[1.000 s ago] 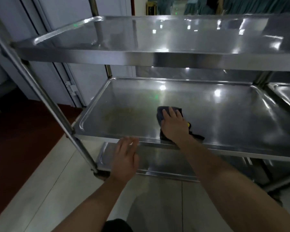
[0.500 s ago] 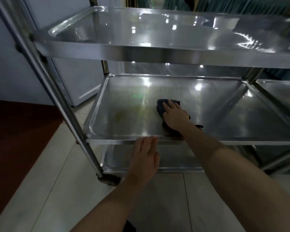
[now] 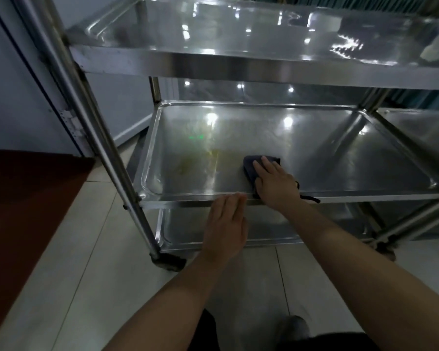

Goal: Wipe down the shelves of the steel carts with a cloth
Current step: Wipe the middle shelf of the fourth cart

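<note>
Drawn back toward the near rim since 0.5 s ago, the right hand point(image 3: 276, 184) presses a dark cloth point(image 3: 251, 168) flat-fingered on the cart's middle shelf point(image 3: 340, 158); left hand point(image 3: 226, 224) hovers open, fingers straight. Likely next: sweep left across the yellowish smear point(image 3: 200, 160).

Both hands extended forward, palms down: right hand point(image 3: 276, 184) fingers straight, left hand point(image 3: 226, 224) flat.

Right hand point(image 3: 276, 184) flat on dark cloth point(image 3: 251, 167), middle shelf point(image 3: 340, 158).
</note>
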`<action>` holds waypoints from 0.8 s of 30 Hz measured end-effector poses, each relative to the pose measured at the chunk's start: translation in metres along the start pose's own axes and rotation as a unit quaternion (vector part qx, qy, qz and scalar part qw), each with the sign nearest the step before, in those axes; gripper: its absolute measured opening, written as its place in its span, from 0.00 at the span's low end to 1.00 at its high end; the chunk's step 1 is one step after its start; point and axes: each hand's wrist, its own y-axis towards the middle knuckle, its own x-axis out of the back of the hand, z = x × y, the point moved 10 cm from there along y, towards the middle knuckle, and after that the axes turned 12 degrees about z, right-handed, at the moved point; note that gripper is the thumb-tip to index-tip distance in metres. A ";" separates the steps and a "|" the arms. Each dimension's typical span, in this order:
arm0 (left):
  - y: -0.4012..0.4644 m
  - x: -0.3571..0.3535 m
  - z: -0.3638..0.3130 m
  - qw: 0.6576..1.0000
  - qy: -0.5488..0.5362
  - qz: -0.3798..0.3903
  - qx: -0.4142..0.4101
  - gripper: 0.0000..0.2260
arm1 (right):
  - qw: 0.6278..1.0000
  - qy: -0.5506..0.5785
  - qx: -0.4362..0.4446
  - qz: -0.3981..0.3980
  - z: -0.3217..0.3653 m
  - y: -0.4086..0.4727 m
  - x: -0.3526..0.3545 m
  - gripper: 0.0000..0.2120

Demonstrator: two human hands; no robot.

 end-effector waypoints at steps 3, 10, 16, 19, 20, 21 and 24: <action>0.000 0.007 -0.001 0.998 -0.060 0.013 -0.009 0.21 | 1.000 0.003 -0.012 0.019 0.017 -0.002 0.001 0.26; -0.039 0.053 0.067 0.992 -0.064 -0.057 0.094 0.19 | 0.996 0.045 0.009 0.071 0.055 0.015 0.003 0.26; -0.047 0.055 0.090 0.994 0.002 -0.038 0.101 0.19 | 0.995 0.065 0.028 0.074 0.049 0.069 0.015 0.27; -0.049 0.050 0.092 0.997 -0.002 -0.036 0.073 0.20 | 0.993 0.081 0.001 0.082 0.050 0.092 0.021 0.27; -0.049 0.049 0.094 0.997 -0.001 -0.036 0.069 0.20 | 0.992 0.085 -0.002 0.091 0.055 0.098 0.022 0.28; -0.049 0.049 0.096 0.997 0.003 -0.037 0.067 0.20 | 0.991 0.088 0.000 0.098 0.061 0.103 0.022 0.28; -0.050 0.051 0.096 0.997 0.017 -0.045 0.052 0.20 | 0.993 0.084 0.011 0.085 0.077 0.112 0.023 0.28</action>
